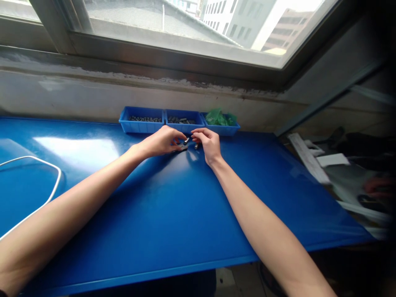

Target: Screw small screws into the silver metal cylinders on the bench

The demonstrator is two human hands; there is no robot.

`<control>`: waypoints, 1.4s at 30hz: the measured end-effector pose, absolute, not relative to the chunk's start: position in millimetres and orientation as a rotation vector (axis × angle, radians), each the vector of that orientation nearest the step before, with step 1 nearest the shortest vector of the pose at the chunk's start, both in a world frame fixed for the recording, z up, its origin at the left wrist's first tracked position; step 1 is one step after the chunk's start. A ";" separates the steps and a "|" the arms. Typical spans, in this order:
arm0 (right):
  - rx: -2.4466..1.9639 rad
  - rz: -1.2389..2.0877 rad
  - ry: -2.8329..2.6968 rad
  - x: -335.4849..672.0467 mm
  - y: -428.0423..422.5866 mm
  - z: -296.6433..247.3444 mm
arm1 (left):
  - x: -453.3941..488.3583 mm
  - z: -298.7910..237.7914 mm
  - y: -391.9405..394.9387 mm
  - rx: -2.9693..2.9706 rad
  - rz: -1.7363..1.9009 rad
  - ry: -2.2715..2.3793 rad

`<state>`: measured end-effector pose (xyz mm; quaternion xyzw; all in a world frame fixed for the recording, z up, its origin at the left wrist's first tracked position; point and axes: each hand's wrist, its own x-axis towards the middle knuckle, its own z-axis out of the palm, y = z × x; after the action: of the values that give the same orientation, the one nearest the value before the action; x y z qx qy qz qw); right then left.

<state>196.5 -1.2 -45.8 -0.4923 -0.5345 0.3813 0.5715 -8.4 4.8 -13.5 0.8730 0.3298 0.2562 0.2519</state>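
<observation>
My left hand (163,141) reaches in over the blue table, its thumb and fingers closed on a small dark and silvery metal piece (186,141). Just under its fingertips lies another small dark part (183,148). Close by on the right, my right hand (209,143) has its fingers bent together in a pinch. A small dark cylindrical piece (196,146) shows right below those fingers; whether they touch it I cannot tell. What sits between the right fingertips is too small to make out.
Behind my hands stand a left blue bin (141,127) and a middle blue bin (184,112), both with small metal parts, and a right bin (222,130) holding a green plastic bag (218,117). A white cable (57,181) curves across the table (173,222) at left. A window is behind.
</observation>
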 end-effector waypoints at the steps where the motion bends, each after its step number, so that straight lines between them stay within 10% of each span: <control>1: -1.129 0.924 -1.270 196.7 -1.4 -45.4 | -8.9 -13.5 4.9 2.350 0.687 0.911; 42: -1.247 0.678 -1.414 201.4 2.1 -52.7 | 5.9 8.4 -1.1 0.732 1.057 0.828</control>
<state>201.4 2.1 -52.7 -0.5245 -0.5946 0.2852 0.5386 5.9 -1.1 8.4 0.3312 0.3746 0.4786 0.7217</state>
